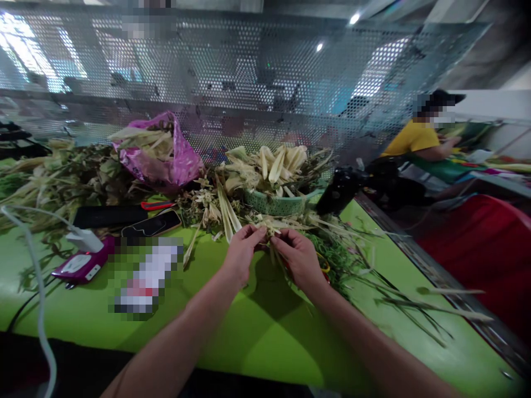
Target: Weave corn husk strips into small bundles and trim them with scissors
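Above the green table, my left hand and my right hand meet in front of me. Both pinch a small bunch of pale dried corn husk between thumb and fingers; its finer shape is partly covered by the fingertips. Some strips trail down from it between the hands. Loose husk strips lie just beyond my left hand. Beside my right hand is a heap of green feathery sprigs, with something yellow and red partly hidden by the wrist.
Behind stand a green basket of husk pieces and a pink plastic bag of husks. Phones, a purple power strip and a white cable lie left. Stems lie right. A person in yellow sits beyond.
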`<state>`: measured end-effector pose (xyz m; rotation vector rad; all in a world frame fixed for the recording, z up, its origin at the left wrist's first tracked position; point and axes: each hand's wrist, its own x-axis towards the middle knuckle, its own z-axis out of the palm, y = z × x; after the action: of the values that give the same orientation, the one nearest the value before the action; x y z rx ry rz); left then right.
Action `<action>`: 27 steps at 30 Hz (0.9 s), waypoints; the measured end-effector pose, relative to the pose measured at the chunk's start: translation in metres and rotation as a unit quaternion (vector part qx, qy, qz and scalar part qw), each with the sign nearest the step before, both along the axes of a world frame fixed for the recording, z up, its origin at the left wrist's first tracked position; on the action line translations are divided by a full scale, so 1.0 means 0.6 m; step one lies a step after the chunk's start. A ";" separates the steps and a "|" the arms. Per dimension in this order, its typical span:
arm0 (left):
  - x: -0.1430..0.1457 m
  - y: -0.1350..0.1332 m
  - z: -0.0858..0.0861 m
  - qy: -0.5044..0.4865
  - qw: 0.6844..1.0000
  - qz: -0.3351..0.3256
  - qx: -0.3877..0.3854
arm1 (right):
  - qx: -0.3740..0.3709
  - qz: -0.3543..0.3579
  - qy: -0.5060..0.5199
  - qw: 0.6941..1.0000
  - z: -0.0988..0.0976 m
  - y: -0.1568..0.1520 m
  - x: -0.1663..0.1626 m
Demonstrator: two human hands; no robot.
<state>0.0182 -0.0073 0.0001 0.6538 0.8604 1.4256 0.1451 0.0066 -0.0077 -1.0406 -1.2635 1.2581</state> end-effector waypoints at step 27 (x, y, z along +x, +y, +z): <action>-0.010 0.006 0.000 0.195 0.972 -0.055 0.122 | 0.030 0.030 -0.045 0.998 0.028 0.007 0.022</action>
<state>0.0122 -0.0039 0.0001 1.1790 0.9422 1.3331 0.1580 0.0108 0.0089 -1.0327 -1.4014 1.2220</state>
